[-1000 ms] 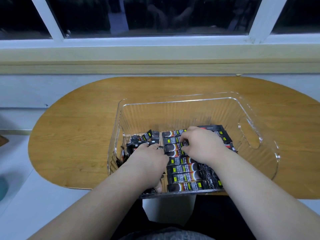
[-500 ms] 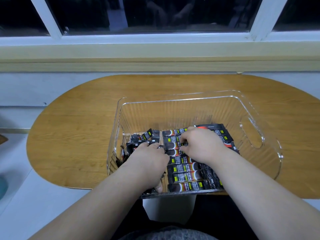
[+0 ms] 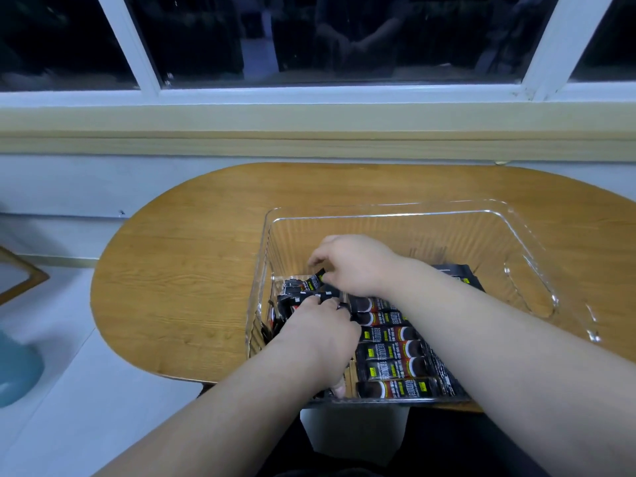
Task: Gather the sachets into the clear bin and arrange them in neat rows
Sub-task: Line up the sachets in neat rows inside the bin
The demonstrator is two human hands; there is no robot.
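A clear plastic bin (image 3: pixel 389 213) stands on the wooden table (image 3: pixel 192 270). Inside it lie several black stick sachets: a neat row (image 3: pixel 392 370) stacked along the near middle and a loose pile (image 3: pixel 296 290) at the near left. My right hand (image 3: pixel 354 263) reaches across to the loose pile and pinches the end of one sachet (image 3: pixel 318 278) between thumb and fingers. My left hand (image 3: pixel 320 335) lies knuckles up over the left pile, fingers curled down onto the sachets; what it holds is hidden.
The table ends in a rounded edge at the left, with pale floor (image 3: pixel 69 390) below. A window sill (image 3: pixel 309 125) runs behind the table. A blue object (image 3: pixel 17 366) sits on the floor at far left. The bin's far half holds nothing.
My right hand has moved from the neat row to the left and farther back, onto the loose pile, and now pinches a sachet. The left hand has stayed put. The camera has swung to the left.
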